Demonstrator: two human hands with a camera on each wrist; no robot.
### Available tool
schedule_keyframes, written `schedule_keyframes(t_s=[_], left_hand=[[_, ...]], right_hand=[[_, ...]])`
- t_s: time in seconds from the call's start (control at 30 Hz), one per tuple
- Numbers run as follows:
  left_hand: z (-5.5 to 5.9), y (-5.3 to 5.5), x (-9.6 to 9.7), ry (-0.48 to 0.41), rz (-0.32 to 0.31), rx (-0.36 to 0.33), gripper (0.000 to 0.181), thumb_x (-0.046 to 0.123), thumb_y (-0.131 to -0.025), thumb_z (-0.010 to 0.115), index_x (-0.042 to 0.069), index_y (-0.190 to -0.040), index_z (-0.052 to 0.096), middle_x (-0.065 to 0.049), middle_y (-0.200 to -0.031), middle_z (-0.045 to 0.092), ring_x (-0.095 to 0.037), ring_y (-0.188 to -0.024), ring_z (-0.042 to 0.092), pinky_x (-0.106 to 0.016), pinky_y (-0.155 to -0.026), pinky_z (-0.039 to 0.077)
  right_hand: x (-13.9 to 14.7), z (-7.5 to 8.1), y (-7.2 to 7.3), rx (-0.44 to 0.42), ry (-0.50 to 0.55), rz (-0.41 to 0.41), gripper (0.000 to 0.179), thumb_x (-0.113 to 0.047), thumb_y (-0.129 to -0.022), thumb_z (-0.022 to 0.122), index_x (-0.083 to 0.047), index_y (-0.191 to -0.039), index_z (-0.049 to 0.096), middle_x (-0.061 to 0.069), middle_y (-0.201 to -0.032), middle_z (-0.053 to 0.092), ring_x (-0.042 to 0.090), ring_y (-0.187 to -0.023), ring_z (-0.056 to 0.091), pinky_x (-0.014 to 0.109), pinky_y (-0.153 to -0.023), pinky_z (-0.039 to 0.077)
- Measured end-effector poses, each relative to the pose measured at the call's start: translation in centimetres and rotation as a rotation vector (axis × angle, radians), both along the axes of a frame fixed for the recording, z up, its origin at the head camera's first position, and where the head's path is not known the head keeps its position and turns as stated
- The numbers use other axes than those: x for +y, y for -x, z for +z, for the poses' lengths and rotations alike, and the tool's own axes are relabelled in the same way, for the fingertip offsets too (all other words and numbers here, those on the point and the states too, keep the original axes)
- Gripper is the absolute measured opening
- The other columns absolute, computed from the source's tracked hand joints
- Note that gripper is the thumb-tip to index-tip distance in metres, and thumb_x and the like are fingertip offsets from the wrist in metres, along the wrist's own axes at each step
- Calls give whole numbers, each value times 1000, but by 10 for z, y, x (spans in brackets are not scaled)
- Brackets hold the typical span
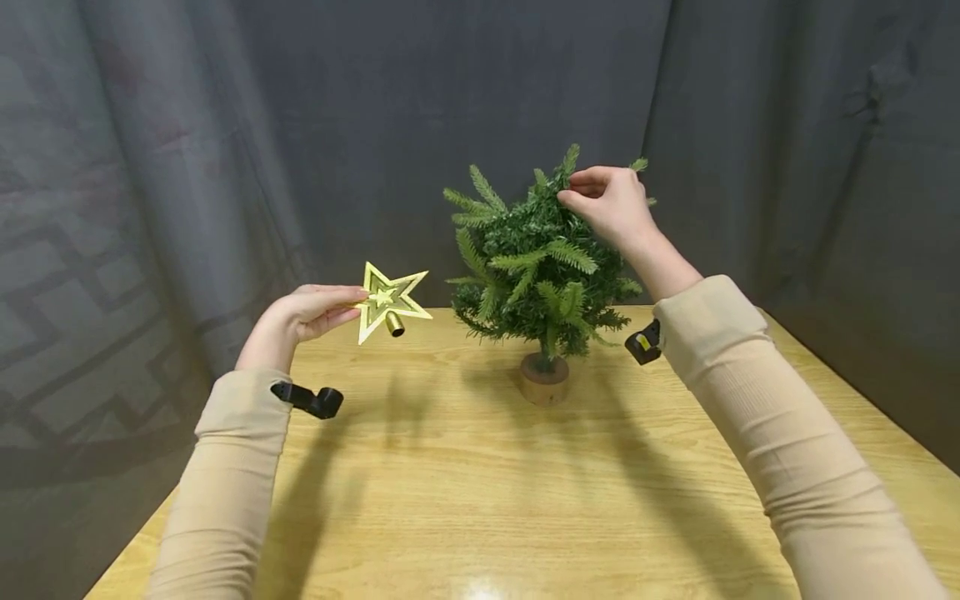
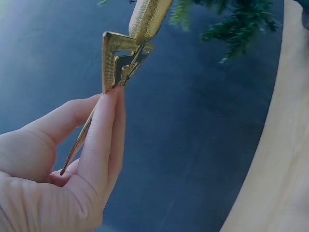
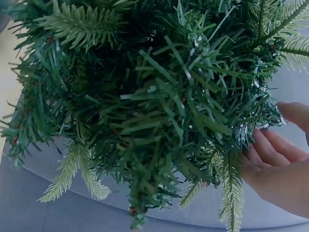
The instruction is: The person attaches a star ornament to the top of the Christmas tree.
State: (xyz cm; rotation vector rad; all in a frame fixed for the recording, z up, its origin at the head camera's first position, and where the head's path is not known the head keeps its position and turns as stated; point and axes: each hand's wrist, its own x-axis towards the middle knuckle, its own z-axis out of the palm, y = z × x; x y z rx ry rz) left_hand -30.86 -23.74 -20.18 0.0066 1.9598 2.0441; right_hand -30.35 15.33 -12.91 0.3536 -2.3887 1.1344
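My left hand (image 1: pixel 318 310) pinches a gold star tree topper (image 1: pixel 383 297) by one point, between thumb and straight fingers. Beneath the star sticks out a short gold tube (image 1: pixel 395 325); the left wrist view shows the star (image 2: pixel 109 60) almost edge-on. A small artificial Christmas tree (image 1: pixel 525 237) stands upright to the right of the star, apart from it. Near its top, my right hand (image 1: pixel 617 204) pinches a branch tip. In the right wrist view, thumb and fingers of that hand (image 3: pixel 275 166) lie on either side of the branch, partly hidden by needles.
The tree's round wooden base (image 1: pixel 543 383) rests on a light wood table (image 1: pixel 480 483). Grey curtains (image 1: pixel 375 125) hang behind and at both sides. A black wrist camera (image 1: pixel 318 403) juts from the left sleeve, another (image 1: pixel 643 343) from the right.
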Motion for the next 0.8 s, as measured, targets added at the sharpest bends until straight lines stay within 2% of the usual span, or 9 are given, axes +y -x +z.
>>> schedule_keyframes(t_s=[0.17, 0.4, 0.63, 0.8], left_hand=[[21, 7, 0, 6, 6, -16, 28, 1, -91, 56, 11, -71, 72, 0, -73, 69, -6, -66, 68, -12, -65, 54], [42, 14, 0, 41, 10, -35, 25, 4, -91, 58, 10, -71, 72, 0, -73, 70, -7, -67, 68, -12, -68, 54], [60, 16, 2, -4, 26, -39, 27, 3, -91, 57, 9, -69, 72, -1, -72, 69, -7, -66, 67, -12, -66, 54], [75, 17, 2, -67, 54, -49, 28, 3, -91, 56, 6, -67, 69, -3, -68, 68, -8, -62, 66, -13, -63, 55]], right_hand=[[1, 1, 1, -21, -30, -25, 43, -25, -94, 58, -1, -129, 56, 22, -127, 58, 33, -116, 56, 44, -97, 47], [0, -3, 4, -8, -57, -63, 42, -25, -93, 60, 0, -127, 58, 22, -125, 60, 34, -114, 57, 45, -98, 45], [-2, -6, 6, 45, -78, -65, 39, -23, -92, 61, 2, -121, 61, 24, -120, 62, 36, -109, 59, 44, -114, 24], [-4, -9, 7, 73, -74, -70, 36, -23, -93, 61, 3, -118, 63, 25, -116, 64, 36, -105, 60, 45, -111, 28]])
